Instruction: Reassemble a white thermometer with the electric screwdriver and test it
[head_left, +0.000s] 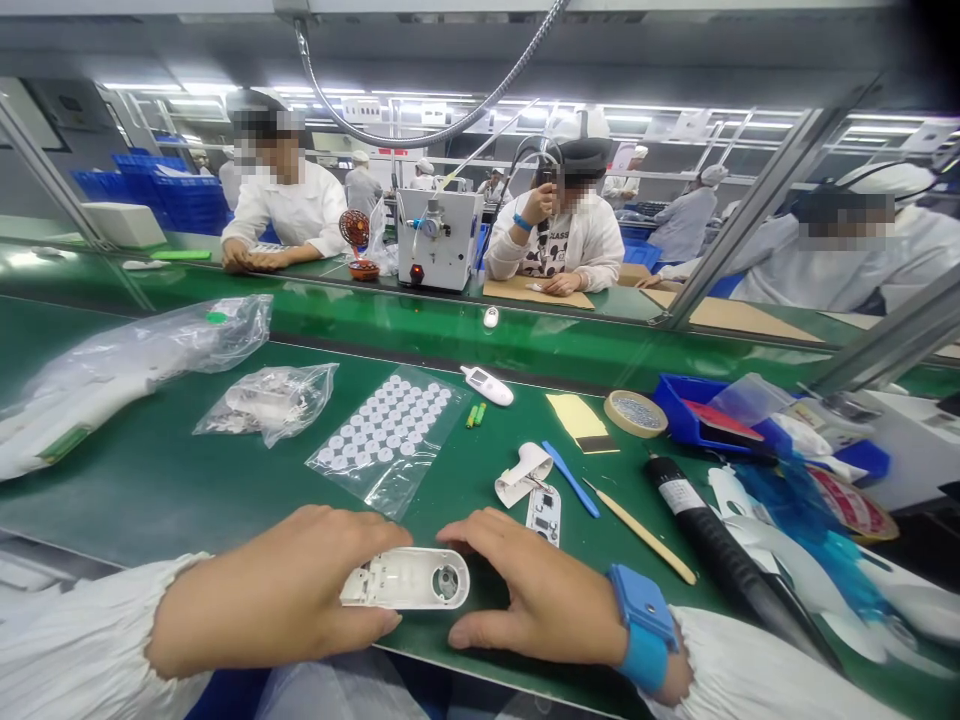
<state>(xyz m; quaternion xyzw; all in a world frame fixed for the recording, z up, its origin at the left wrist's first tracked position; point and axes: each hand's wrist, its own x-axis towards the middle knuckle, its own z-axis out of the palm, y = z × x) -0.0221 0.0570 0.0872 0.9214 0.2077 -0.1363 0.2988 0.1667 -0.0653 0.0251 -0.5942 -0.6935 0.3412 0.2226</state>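
Note:
My left hand and my right hand both grip a white plastic housing shell lying open side up at the near edge of the green table. The left fingers wrap its left end, the right fingers close round its rounded right end. A blue wrist strap sits on my right wrist. Just beyond the shell lie a small circuit board and a curled white part.
A clear sheet of round white stickers, bagged white parts, a white thermometer, two green batteries, a blue stick, a wooden stick, a tape roll, a black screwdriver and a blue bin. Other people work across the conveyor.

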